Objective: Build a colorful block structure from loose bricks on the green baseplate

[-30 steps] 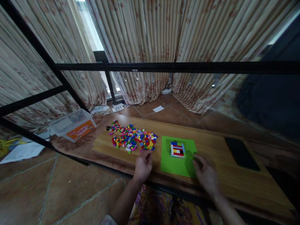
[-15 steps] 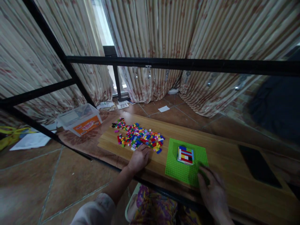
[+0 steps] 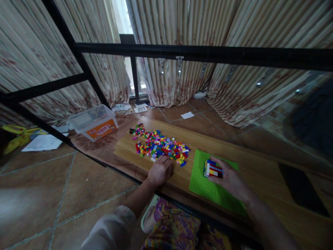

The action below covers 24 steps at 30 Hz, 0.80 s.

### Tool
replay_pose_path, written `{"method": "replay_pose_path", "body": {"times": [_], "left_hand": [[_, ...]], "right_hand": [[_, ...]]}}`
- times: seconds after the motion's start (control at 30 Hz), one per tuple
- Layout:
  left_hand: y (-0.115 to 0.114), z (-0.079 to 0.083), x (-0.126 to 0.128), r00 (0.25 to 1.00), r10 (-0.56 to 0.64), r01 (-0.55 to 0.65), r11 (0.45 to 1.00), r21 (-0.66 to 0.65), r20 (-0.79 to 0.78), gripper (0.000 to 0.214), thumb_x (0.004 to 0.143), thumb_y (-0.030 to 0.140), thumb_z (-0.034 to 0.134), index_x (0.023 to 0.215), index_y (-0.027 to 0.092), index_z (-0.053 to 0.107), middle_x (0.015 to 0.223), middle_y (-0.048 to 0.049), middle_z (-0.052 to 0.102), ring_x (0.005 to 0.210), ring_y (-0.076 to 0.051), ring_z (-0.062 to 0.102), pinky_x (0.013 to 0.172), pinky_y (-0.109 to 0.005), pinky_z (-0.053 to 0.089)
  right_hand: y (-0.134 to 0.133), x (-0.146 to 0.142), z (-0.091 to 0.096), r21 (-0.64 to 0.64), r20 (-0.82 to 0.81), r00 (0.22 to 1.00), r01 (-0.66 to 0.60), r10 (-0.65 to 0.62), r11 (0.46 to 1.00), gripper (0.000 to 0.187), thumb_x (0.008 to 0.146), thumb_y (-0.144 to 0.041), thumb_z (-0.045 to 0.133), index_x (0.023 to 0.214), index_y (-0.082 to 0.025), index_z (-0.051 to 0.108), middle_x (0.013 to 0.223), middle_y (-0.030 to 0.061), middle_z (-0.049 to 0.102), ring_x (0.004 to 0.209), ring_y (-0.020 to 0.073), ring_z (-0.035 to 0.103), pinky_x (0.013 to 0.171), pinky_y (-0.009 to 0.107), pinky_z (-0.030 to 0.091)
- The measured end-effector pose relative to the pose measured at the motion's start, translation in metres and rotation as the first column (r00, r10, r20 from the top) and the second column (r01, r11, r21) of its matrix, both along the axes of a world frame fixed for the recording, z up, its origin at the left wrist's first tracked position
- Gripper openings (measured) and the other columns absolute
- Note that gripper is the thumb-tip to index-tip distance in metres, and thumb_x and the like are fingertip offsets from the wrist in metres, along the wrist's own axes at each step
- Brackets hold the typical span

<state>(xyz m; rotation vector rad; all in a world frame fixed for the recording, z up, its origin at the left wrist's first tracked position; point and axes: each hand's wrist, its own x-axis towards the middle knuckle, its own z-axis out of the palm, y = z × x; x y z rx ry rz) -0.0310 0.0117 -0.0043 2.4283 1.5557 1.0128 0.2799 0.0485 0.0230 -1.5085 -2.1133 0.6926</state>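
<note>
A small block of building bricks [image 3: 211, 168], striped red, white, yellow and blue, sits on the green baseplate [image 3: 200, 187]. My right hand [image 3: 229, 177] has come at it from the right, fingers along its far side and thumb along its near side, closed around it. My left hand [image 3: 160, 171] rests at the near edge of a pile of loose bricks [image 3: 156, 144], its fingers curled downward. Whatever those fingers may hold is hidden beneath them.
A wooden board [image 3: 179, 177] carries the bricks and baseplate. On its right lies a flat black panel [image 3: 301, 187]. A clear plastic box [image 3: 95, 121] with an orange label stands at the left. A black metal bar [image 3: 192, 52] crosses beyond the board, before striped curtains [image 3: 177, 24].
My right hand has moved from the baseplate's right edge to the brick block and closed around it. My left hand stays by the pile. The camera view has shifted slightly.
</note>
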Motion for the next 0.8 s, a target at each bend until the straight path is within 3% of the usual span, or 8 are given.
{"method": "replay_pose_path", "body": {"times": [0.23,0.4,0.5,0.57,0.67,0.8], "left_hand": [[0.000,-0.001,0.000,1.000,-0.015,0.015,1.000,-0.016,-0.015,0.019,0.090,0.015,0.042,0.094,0.018,0.061,0.096,-0.0092,0.062,0.088,-0.020,0.056,0.081,-0.035,0.050],[-0.002,0.001,0.001,1.000,-0.010,0.010,1.000,0.011,-0.022,0.019,0.089,0.014,0.042,0.093,0.017,0.061,0.096,-0.0098,0.062,0.088,-0.020,0.056,0.081,-0.035,0.049],[-0.003,-0.001,0.001,1.000,-0.001,0.002,0.999,0.040,-0.024,0.018,0.088,0.013,0.044,0.094,0.017,0.060,0.098,-0.0095,0.062,0.087,-0.020,0.055,0.082,-0.035,0.048],[-0.003,-0.002,0.001,0.999,0.018,-0.016,0.998,0.067,-0.029,0.017,0.087,0.014,0.046,0.095,0.018,0.061,0.099,-0.0093,0.063,0.088,-0.020,0.055,0.082,-0.036,0.047],[-0.004,-0.004,0.001,0.997,0.066,-0.062,0.993,0.105,-0.042,0.015,0.087,0.015,0.047,0.093,0.018,0.061,0.098,-0.0089,0.063,0.087,-0.021,0.054,0.080,-0.037,0.045],[-0.005,-0.004,0.000,0.992,0.111,-0.103,0.986,0.133,-0.054,0.012,0.086,0.017,0.049,0.090,0.018,0.060,0.096,-0.0088,0.064,0.086,-0.021,0.054,0.078,-0.038,0.042]], "right_hand": [[-0.003,0.000,0.000,-0.023,0.013,1.000,0.003,-0.002,1.000,0.070,0.070,-0.042,0.070,0.135,-0.030,0.046,0.130,0.0091,0.055,0.113,0.0279,0.057,0.097,0.048,0.044],[-0.005,-0.005,0.005,0.104,0.127,0.992,-0.036,0.022,0.994,0.071,0.069,-0.040,0.070,0.135,-0.026,0.047,0.128,0.0098,0.057,0.115,0.0298,0.055,0.099,0.048,0.043],[-0.013,-0.026,0.017,0.251,0.163,0.986,-0.065,0.024,0.966,0.069,0.072,-0.041,0.069,0.135,-0.026,0.047,0.133,0.0100,0.053,0.120,0.0307,0.050,0.102,0.048,0.040],[-0.021,-0.049,0.025,0.315,0.109,0.993,-0.067,0.034,0.947,0.055,0.081,-0.041,0.060,0.133,-0.025,0.048,0.132,0.0092,0.054,0.120,0.0277,0.050,0.101,0.045,0.041],[-0.030,-0.085,0.028,0.336,0.059,0.993,-0.114,0.100,0.935,0.034,0.090,-0.035,0.049,0.122,-0.024,0.056,0.118,0.0072,0.062,0.110,0.0234,0.055,0.096,0.041,0.044],[-0.026,-0.119,0.017,0.300,0.066,0.996,-0.072,0.054,0.951,0.027,0.091,-0.032,0.046,0.109,-0.019,0.062,0.102,0.0079,0.065,0.098,0.0231,0.058,0.088,0.039,0.046]]}}
